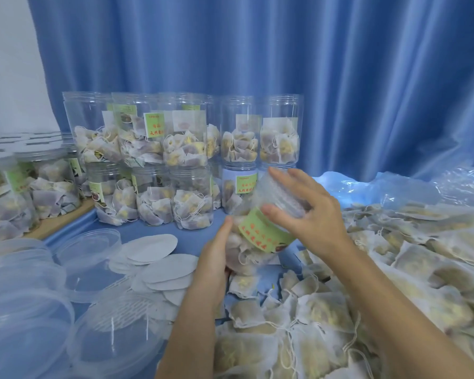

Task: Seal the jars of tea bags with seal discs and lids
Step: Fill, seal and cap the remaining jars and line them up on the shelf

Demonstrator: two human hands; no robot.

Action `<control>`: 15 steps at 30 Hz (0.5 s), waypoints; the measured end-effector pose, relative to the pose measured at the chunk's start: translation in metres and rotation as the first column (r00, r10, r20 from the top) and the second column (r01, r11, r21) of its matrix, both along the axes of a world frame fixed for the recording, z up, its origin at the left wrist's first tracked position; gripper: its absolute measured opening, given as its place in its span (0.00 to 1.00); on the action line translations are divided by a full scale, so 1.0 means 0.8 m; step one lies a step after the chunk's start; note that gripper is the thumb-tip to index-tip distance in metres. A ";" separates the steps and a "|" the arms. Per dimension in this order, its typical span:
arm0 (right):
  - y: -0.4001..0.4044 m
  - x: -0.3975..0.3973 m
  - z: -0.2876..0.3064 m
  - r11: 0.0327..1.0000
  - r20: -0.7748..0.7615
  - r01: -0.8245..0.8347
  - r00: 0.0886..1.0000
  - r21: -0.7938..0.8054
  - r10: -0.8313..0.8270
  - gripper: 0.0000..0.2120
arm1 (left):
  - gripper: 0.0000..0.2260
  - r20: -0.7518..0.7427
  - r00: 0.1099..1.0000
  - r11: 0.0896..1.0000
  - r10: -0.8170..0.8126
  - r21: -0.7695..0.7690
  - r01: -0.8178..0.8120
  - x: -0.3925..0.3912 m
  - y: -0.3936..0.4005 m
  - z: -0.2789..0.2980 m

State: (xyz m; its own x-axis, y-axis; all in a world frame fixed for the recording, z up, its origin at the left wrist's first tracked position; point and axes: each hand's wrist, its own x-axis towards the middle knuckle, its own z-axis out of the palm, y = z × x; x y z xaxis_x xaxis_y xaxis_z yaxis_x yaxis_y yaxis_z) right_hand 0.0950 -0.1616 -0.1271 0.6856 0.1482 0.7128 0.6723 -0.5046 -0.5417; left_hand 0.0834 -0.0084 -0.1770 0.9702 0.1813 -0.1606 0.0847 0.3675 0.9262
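I hold a clear plastic jar [260, 231] with a green label, part filled with tea bags and tilted with its open mouth up and away. My left hand [216, 258] grips its lower end. My right hand [309, 214] wraps around the threaded neck near the mouth. White round seal discs [153, 248] lie scattered on the blue cloth to the left of my left arm. Clear plastic lids [88, 253] lie further left, several of them overlapping down to the near left corner.
Open jars of tea bags [184, 149] stand stacked in two rows at the back. Lidded jars [47, 181] stand on a wooden board at far left. A large heap of loose tea bags [381, 296] covers the right side. A blue curtain [285, 50] hangs behind.
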 end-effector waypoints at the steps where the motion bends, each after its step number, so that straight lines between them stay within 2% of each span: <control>1: 0.001 -0.002 0.003 0.999 -0.007 -0.017 1.000 0.048 0.017 0.27 | 0.25 0.062 0.998 0.997 0.002 -0.076 0.003 -0.001 0.001 0.000; 4: 0.004 -0.006 0.015 0.997 -0.079 -0.078 0.994 -0.005 0.078 0.28 | 0.29 0.218 0.973 0.964 0.076 -0.265 -0.016 -0.006 0.006 0.003; 6: -0.005 -0.008 0.025 0.982 -0.185 -0.180 0.968 -0.056 0.167 0.28 | 0.28 0.242 0.957 0.944 0.159 -0.321 -0.076 -0.008 0.010 0.000; 8: -0.021 -0.006 0.034 0.969 -0.278 -0.233 0.939 -0.088 0.201 0.26 | 0.27 0.246 0.940 0.936 0.235 -0.318 -0.150 -0.009 0.011 0.001; 10: -0.035 -0.004 0.039 0.966 -0.346 -0.220 0.924 -0.137 0.162 0.29 | 0.26 0.281 0.921 0.936 0.269 -0.302 -0.182 -0.009 0.011 0.001; 12: -0.040 -0.003 0.039 0.964 -0.421 -0.234 0.892 -0.124 0.163 0.33 | 0.31 0.294 0.912 0.931 0.287 -0.310 -0.193 -0.008 0.011 0.002; 15: -0.042 -0.001 0.038 0.944 -0.403 -0.285 0.894 -0.165 0.199 0.37 | 0.35 0.276 0.918 0.938 0.284 -0.277 -0.207 -0.009 0.013 0.001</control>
State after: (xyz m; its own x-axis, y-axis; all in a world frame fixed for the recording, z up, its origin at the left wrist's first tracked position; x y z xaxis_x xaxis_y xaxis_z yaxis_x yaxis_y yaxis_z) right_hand 0.0945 -0.1951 -0.0969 0.8179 0.4633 0.3411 0.5562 -0.4851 -0.6748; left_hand 0.0761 0.0020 -0.1760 0.9076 0.4141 0.0697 -0.3111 0.5515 0.7740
